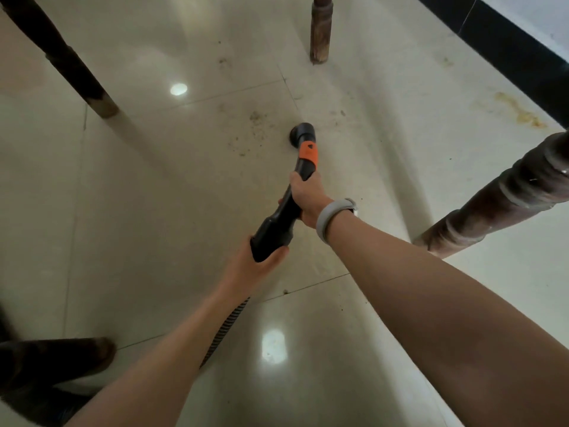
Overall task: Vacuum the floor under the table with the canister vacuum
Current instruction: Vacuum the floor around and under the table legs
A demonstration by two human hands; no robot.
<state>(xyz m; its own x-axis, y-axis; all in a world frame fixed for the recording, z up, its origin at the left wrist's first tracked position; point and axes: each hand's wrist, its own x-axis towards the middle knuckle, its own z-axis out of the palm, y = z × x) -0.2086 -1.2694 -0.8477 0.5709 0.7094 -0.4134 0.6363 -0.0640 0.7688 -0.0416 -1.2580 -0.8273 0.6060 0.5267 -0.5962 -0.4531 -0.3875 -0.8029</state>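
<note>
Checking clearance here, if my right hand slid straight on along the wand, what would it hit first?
The right hand would first meet the orange collar just ahead of it on the wand, then the black nozzle by the floor crumbs.

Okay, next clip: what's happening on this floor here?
A person is vacuuming a tiled floor between wooden table legs. The right hand grips the black vacuum wand below its orange band, and the left hand holds the cuff where the ribbed hose joins. The nozzle sits beside a scatter of crumbs; yellowish stains lie near the dark baseboard.
</note>
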